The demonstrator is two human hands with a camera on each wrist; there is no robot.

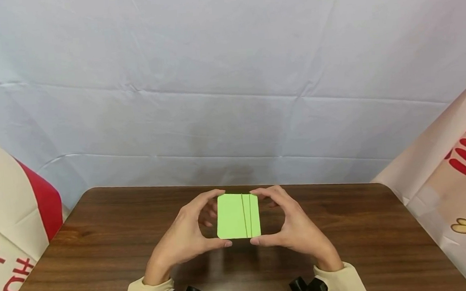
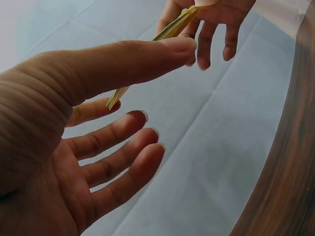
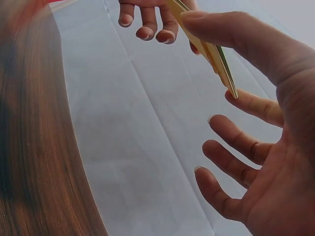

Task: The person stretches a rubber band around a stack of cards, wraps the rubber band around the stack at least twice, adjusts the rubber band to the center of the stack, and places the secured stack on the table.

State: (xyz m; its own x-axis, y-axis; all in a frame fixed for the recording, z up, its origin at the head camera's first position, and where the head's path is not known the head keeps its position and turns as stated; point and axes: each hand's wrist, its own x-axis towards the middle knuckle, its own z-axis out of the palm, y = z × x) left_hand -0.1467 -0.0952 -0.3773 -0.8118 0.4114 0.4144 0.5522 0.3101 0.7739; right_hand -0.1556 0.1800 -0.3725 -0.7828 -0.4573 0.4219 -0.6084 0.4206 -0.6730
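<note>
A thin, light-green square stack of cards [image 1: 232,216] with clipped corners is held up over the table, its face toward the head camera. Two thin lines, like a band wrapped round it, run top to bottom near its right side. My left hand [image 1: 188,230] pinches its left part, thumb on the lower edge and index finger at the upper corner. On the other side my right hand [image 1: 291,222] grips it the same way. Edge-on in the left wrist view, the stack [image 2: 173,29] shows green and yellowish layers. The remaining fingers of both hands stay off it.
A dark wood-grain table [image 1: 110,242] with rounded far corners lies below the hands. Behind it hangs a pale, creased cloth [image 1: 221,84]. Printed sheets with red markings flank the table at left [image 1: 9,212] and right [image 1: 456,194]. Black wrist devices sit at both cream sleeves [image 1: 341,283].
</note>
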